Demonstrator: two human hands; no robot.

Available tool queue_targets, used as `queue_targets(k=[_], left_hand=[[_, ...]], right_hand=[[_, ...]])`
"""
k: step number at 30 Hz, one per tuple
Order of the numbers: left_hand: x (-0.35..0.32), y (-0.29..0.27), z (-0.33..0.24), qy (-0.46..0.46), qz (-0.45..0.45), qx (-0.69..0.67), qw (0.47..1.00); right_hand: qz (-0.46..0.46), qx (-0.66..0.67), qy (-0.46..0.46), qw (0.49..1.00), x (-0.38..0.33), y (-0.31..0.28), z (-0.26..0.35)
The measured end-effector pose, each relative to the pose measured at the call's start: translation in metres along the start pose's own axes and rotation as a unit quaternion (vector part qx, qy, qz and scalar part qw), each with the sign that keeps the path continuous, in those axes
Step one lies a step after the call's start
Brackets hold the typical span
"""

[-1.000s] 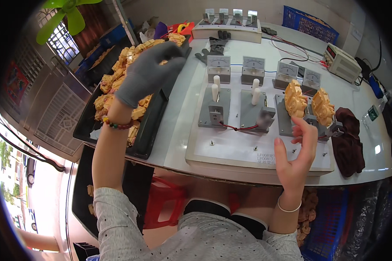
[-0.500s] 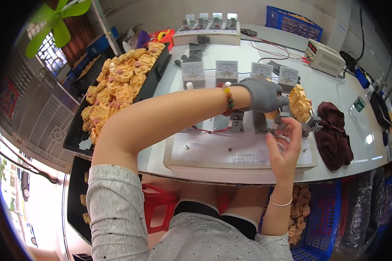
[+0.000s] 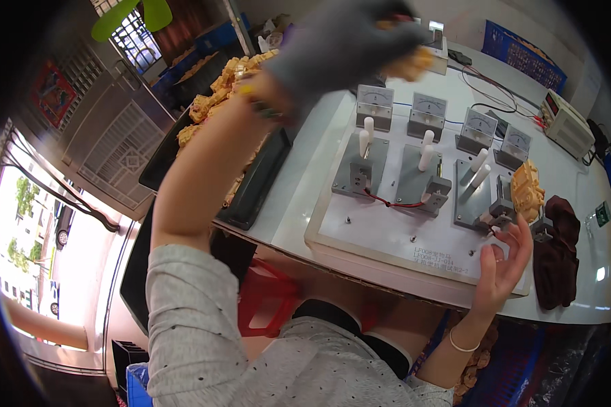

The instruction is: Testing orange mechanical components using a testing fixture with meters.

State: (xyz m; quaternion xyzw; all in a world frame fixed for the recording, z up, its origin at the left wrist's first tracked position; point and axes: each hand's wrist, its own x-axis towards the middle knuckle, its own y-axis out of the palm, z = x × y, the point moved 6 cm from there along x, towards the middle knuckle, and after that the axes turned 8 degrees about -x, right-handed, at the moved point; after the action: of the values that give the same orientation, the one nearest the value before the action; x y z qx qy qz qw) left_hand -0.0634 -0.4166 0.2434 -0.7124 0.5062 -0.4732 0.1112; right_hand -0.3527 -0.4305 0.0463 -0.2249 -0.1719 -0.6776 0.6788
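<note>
My left hand [image 3: 339, 51], in a grey glove, is raised over the far side of the table and blurred by motion. Its fingers are closed on a yellow plastic housing [image 3: 411, 65], also smeared. My bare right hand [image 3: 501, 268] is at the near right, thumb and fingers apart, fingertips close to the rightmost metal fixture. Another yellow housing [image 3: 527, 190] sits upright in that fixture; whether my fingertips touch it I cannot tell. To its left, a grey fixture plate [image 3: 470, 197] with white pegs carries no housing. All the fixtures stand on a white test board [image 3: 380, 237].
Dial meters [image 3: 375, 102] line the back of the board. A black tray [image 3: 263, 180] and heaped yellow housings [image 3: 210, 102] lie left, partly behind my arm. A dark red cloth [image 3: 555, 271] lies right, a power supply [image 3: 570, 125] and blue crate [image 3: 523, 57] farther back.
My left hand has lifted away from the fixtures, up and left, with a yellow housing. My right hand stays near the right-hand fixture, its fingers still apart. The view has turned.
</note>
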Motion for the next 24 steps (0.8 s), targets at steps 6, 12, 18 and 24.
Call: queue_targets(k=[6,12,18,24], left_hand=[[-0.177,-0.261,0.245,-0.317,-0.136,0.255,0.903],[-0.234,-0.253,0.33,-0.309,-0.179,0.124,0.926],[-0.102,-0.185,0.231,-0.125,-0.229,0.184,0.948],[0.002,0.065,0.02,0.004,0.082,-0.078,0.994]], right_hand=[[-0.012,0.101,0.012,0.995,-0.046,-0.075,-0.006],[0.009,-0.003,-0.061,0.998,-0.038,-0.106,-0.004],[-0.094,-0.109,-0.046,0.989,-0.022,-0.148,-0.004],[0.065,-0.076,0.036,0.994,0.04,-0.084,-0.032]])
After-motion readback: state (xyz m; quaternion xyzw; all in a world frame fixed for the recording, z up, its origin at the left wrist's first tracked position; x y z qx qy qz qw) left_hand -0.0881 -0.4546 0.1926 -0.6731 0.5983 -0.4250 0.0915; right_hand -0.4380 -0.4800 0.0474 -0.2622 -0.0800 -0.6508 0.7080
